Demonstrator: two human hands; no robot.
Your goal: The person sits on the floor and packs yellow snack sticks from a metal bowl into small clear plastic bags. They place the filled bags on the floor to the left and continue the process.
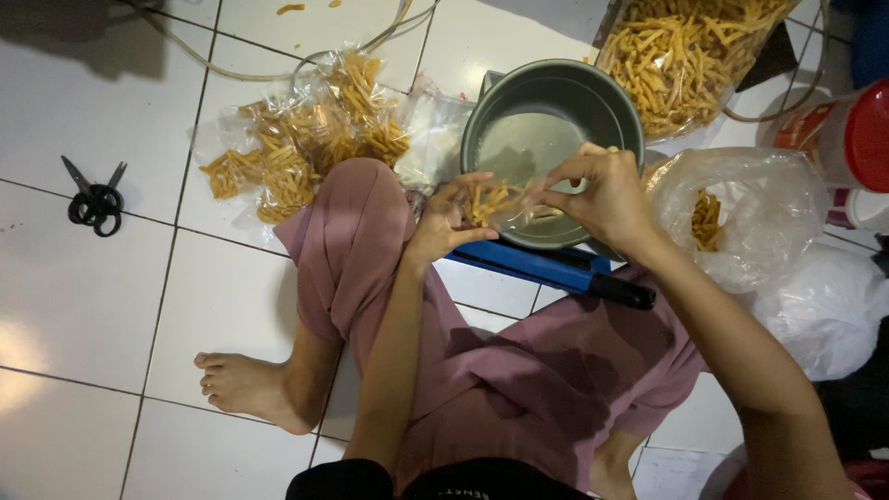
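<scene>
So the person's sitting on the white tiled floor (111,306) with both hands up over the grey metal bowl (552,120), working a small clear bag of fried snack sticks (495,202). Left hand (446,218) is pinched on the near left side of the bag, fingers curled around it from below; right hand (602,193) pinches the bag's top edge on the other side, thumb and forefinger closed on the plastic, other fingers fanned up. So both grips are narrow and holding the bag, which hangs stretched between them just above the bowl's near rim. My take on doing this bit well: keep the mouth pulled flat and taut between the two pinches, shake the sticks down toward the left hand so none sit in the strip near the opening, and keep it over the bowl so anything that drops lands there. The blue bar-shaped sealer (546,267) lies right under the hands, across the lap. Finished packets (306,139) are piled toward the far left of the floor, scissors (94,199) well apart at the left edge, big bag of sticks (685,51) at the far right corner.
</scene>
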